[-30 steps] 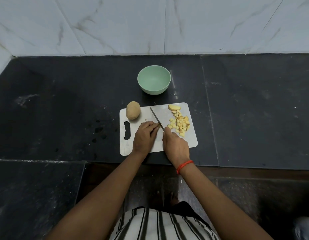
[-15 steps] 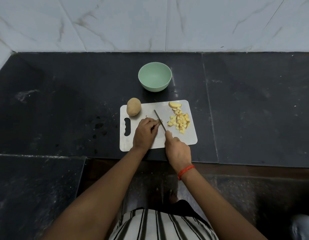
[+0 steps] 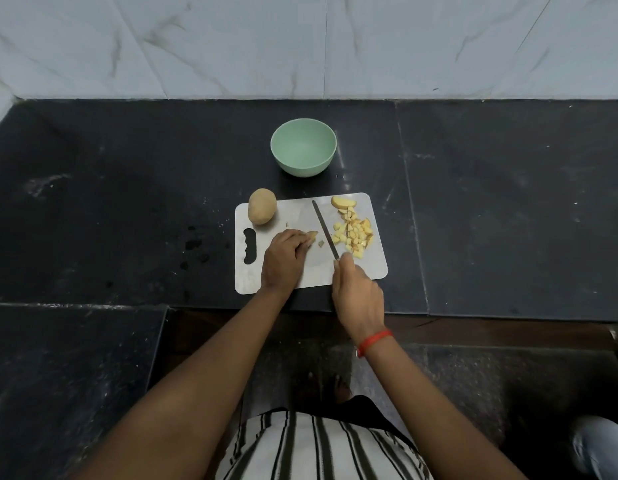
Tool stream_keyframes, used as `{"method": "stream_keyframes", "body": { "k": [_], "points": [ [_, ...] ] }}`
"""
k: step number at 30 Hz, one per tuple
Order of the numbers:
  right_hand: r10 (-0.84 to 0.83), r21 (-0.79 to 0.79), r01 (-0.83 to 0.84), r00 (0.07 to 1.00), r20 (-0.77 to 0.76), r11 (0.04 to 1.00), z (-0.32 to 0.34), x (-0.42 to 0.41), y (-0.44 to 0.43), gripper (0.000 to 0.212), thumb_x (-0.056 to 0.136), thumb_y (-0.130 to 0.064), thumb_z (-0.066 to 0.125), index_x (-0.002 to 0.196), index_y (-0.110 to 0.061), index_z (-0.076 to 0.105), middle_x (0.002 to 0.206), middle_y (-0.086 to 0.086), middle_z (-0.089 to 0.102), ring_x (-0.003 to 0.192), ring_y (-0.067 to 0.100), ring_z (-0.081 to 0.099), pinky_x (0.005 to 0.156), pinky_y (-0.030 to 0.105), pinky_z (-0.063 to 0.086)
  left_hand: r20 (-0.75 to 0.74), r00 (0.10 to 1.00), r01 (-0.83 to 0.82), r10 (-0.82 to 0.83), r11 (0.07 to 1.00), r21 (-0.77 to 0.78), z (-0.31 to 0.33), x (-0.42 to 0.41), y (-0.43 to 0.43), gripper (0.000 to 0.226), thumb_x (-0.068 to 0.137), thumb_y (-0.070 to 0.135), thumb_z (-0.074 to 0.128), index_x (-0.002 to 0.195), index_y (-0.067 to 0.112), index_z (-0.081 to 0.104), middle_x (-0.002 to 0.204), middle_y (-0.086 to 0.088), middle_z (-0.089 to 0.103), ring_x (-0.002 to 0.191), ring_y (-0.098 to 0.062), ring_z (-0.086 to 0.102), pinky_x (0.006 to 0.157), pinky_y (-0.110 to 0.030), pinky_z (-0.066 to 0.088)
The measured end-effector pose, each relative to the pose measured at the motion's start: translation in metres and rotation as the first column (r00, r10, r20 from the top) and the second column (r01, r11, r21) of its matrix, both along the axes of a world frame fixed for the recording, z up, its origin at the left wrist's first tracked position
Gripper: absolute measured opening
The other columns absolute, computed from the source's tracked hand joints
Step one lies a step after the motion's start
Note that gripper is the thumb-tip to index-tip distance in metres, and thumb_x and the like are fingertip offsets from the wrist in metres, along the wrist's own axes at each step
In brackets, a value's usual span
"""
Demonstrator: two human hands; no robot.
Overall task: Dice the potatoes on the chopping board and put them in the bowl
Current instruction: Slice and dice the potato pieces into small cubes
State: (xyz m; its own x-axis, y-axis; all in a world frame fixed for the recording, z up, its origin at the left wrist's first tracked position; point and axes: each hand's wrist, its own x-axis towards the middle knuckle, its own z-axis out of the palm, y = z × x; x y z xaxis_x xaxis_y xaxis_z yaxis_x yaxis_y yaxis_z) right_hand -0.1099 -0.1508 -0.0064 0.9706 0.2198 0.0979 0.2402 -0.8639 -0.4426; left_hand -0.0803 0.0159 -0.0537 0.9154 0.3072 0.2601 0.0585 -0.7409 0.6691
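1. The left hand has its fingers curled down over a small potato piece, pinning it to the chopping board. The tips look tucked back, probably to keep them off the cutting edge.
2. The right hand has its fingers wrapped round the handle of the knife. The handle itself is hidden inside the grip.
3. The knife's long axis runs from the right fingers away from the person and slightly leftward, with the tip pointing at the board's far edge. The blade sits just right of the left fingertips, apart from the held piece. I cannot tell whether it touches the board.
4. One loose crumb lies between the left fingertips and the blade.
5. Just right of the blade is the diced pile, likely pushed to the knife side to keep the cutting spot free. An uncut wedge lies beyond it.
6. Beyond the left fingers, a whole potato waits at the board's far left corner, its long axis pointing away from the person.
7. Farther out, off the board on the dark tabletop, the bowl stands upright with no potato visible inside. Dicing looks unfinished, and no pieces have been moved to the bowl yet.
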Motion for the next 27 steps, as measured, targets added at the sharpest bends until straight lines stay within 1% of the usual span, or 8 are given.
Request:
{"method": "stream_keyframes", "body": {
  "k": [2, 4, 7, 10, 13, 18, 22, 27],
  "points": [
    [0.016, -0.05, -0.018, 0.999, -0.039, 0.999, -0.002, 0.017, 0.014, 0.021, 0.107, -0.029, 0.037, 0.117, -0.014, 0.048, 0.081, 0.011, 0.065, 0.066, 0.039, 0.064, 0.05, 0.034, 0.034, 0.0, 1.0, 0.005, -0.005, 1.0, -0.003, 0.0, 0.0, 0.0, 0.019, 0.098, 0.022, 0.067, 0.105, 0.008, 0.077, 0.104, -0.001, 0.072, 0.099, -0.016, 0.062, 0.086, -0.024, 0.049],
    [0.042, -0.093, -0.049, 0.996, -0.078, 0.994, -0.007, 0.025, 0.025, 0.023, 0.108, -0.028, 0.035, 0.122, -0.014, 0.047, 0.085, 0.012, 0.066, 0.071, 0.039, 0.066, 0.054, 0.036, 0.037, -0.002, 1.0, 0.017, -0.017, 1.0, -0.007, 0.003, -0.001, 0.0, 0.019, 0.098, 0.021, 0.067, 0.107, 0.008, 0.077, 0.104, -0.001, 0.071, 0.099, -0.015, 0.061, 0.086, -0.018, 0.045],
    [0.056, -0.115, -0.066, 0.995, -0.082, 0.991, -0.015, 0.024, 0.032, 0.024, 0.106, -0.025, 0.038, 0.126, -0.015, 0.046, 0.084, 0.012, 0.067, 0.07, 0.039, 0.067, 0.053, 0.035, 0.037, -0.006, 1.0, 0.025, -0.025, 1.0, -0.002, 0.005, -0.001, 0.0, 0.019, 0.098, 0.019, 0.067, 0.109, 0.007, 0.077, 0.105, -0.002, 0.071, 0.1, -0.016, 0.061, 0.086, -0.015, 0.042],
    [0.053, -0.111, -0.061, 0.996, -0.076, 0.992, -0.019, 0.024, 0.032, 0.026, 0.106, -0.026, 0.039, 0.129, -0.016, 0.047, 0.083, 0.012, 0.067, 0.069, 0.039, 0.066, 0.052, 0.034, 0.036, -0.004, 1.0, 0.026, -0.025, 1.0, 0.006, 0.005, -0.001, 0.0, 0.019, 0.098, 0.018, 0.067, 0.108, 0.006, 0.077, 0.104, -0.003, 0.071, 0.1, -0.015, 0.06, 0.085, -0.013, 0.04],
    [0.052, -0.114, -0.06, 0.996, -0.068, 0.992, -0.018, 0.025, 0.033, 0.025, 0.106, -0.026, 0.041, 0.126, -0.015, 0.049, 0.081, 0.012, 0.067, 0.067, 0.04, 0.066, 0.051, 0.034, 0.035, 0.004, 0.999, 0.032, -0.032, 0.999, -0.005, 0.004, -0.001, 0.002, 0.019, 0.098, 0.019, 0.067, 0.108, 0.007, 0.077, 0.105, -0.002, 0.071, 0.1, -0.015, 0.061, 0.085, -0.015, 0.043],
    [0.053, -0.162, -0.065, 0.996, -0.074, 0.985, -0.014, 0.027, 0.037, 0.019, 0.105, -0.023, 0.038, 0.121, -0.016, 0.046, 0.079, 0.01, 0.066, 0.065, 0.038, 0.065, 0.05, 0.033, 0.033, 0.004, 1.0, 0.023, -0.022, 0.999, -0.039, 0.004, -0.001, 0.002, 0.019, 0.097, 0.02, 0.068, 0.108, 0.008, 0.077, 0.105, -0.002, 0.072, 0.1, -0.016, 0.063, 0.085, -0.025, 0.05],
    [0.078, -0.187, -0.092, 0.994, -0.082, 0.978, -0.011, 0.033, 0.039, 0.024, 0.105, -0.023, 0.037, 0.128, -0.017, 0.042, 0.083, 0.011, 0.067, 0.068, 0.037, 0.065, 0.052, 0.032, 0.034, 0.001, 0.999, 0.033, -0.033, 0.998, -0.051, 0.004, 0.0, 0.003, 0.019, 0.097, 0.02, 0.068, 0.108, 0.008, 0.078, 0.105, -0.001, 0.072, 0.099, -0.015, 0.063, 0.085, -0.023, 0.049],
    [0.103, -0.236, -0.122, 0.99, -0.092, 0.964, -0.007, 0.035, 0.042, 0.034, 0.105, -0.02, 0.038, 0.139, -0.02, 0.037, 0.089, 0.011, 0.067, 0.071, 0.036, 0.066, 0.05, 0.032, 0.026, -0.004, 0.999, 0.037, -0.038, 0.997, -0.07, 0.003, 0.0, 0.004, 0.02, 0.098, 0.022, 0.067, 0.109, 0.009, 0.077, 0.106, 0.0, 0.072, 0.101, -0.015, 0.062, 0.086, -0.024, 0.05]
  ]
}}
